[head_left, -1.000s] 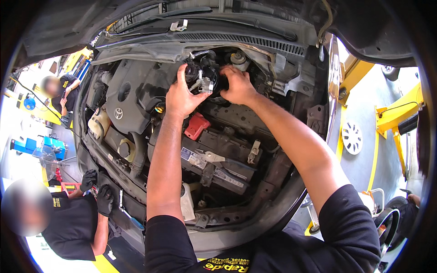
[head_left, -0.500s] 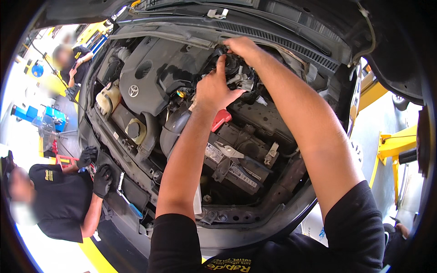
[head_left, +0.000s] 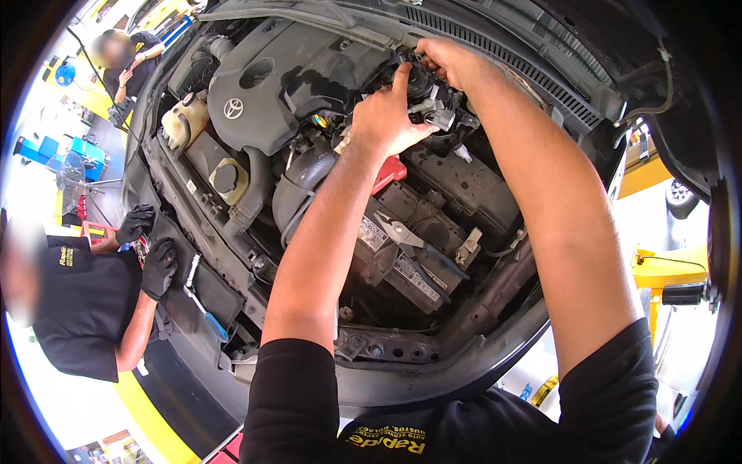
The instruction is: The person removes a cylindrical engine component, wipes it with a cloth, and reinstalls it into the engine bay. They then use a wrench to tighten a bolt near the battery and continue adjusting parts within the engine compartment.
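Both my arms reach to the back of a car's engine bay. My left hand (head_left: 384, 117) is around the near left side of a dark engine part with silvery metal fittings (head_left: 439, 114); its index finger points up along the part and its thumb lies against the metal. My right hand (head_left: 450, 62) is at the far side of that part, fingers curled in. What those fingertips pinch is hidden. Left of my hands lies the large dark engine cover (head_left: 255, 100). A pair of pliers (head_left: 410, 236) rests on the battery (head_left: 433, 267), nearer to me.
A co-worker's gloved hands (head_left: 158, 267) are at the left fender. Beside them lies a ratchet with a blue handle (head_left: 209, 317). A red cover (head_left: 390, 174) sits by the battery. Another person (head_left: 131, 69) stands at the far left; a yellow lift arm (head_left: 672, 267) is at right.
The view has shifted, so the engine bay appears slightly lower and to the right. Both my hands stay at the same engine part, with the right fingers curled in more.
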`<action>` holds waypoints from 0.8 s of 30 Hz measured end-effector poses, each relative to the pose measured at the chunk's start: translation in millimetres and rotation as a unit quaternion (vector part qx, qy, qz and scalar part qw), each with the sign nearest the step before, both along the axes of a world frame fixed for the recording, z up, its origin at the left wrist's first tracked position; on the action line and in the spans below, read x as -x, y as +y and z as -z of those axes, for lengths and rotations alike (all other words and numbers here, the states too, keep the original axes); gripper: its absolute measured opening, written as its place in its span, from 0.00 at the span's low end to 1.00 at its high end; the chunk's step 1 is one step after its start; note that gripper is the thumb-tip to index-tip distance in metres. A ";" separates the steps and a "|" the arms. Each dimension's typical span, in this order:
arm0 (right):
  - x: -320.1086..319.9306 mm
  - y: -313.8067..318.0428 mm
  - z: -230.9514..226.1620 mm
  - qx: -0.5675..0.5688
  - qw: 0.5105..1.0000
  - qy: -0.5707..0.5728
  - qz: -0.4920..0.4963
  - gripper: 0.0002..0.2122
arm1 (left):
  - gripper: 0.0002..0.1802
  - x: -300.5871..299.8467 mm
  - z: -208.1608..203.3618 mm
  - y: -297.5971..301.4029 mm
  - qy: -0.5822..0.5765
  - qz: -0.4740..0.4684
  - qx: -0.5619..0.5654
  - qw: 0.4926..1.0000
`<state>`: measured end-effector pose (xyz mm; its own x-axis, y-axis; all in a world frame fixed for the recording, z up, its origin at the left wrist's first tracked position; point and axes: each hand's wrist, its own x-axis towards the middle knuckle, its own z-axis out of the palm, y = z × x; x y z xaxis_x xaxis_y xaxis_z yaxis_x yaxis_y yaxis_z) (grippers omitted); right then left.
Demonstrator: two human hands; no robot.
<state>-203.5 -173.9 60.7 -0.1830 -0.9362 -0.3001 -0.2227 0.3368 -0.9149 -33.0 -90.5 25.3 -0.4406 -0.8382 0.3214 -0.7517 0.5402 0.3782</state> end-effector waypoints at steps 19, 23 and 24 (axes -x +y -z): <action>17.7 201.4 94.5 0.046 0.846 0.482 -0.224 0.24 | 0.60 22.5 -10.6 2.8 -0.023 -0.037 0.043 0.998; 0.3 205.4 86.7 0.006 0.835 0.484 -0.262 0.24 | 0.59 22.0 -10.4 -0.8 0.016 -0.020 0.037 0.999; 1.7 205.0 86.9 0.012 0.839 0.475 -0.266 0.24 | 0.58 22.6 -11.3 0.2 0.021 -0.017 0.038 0.999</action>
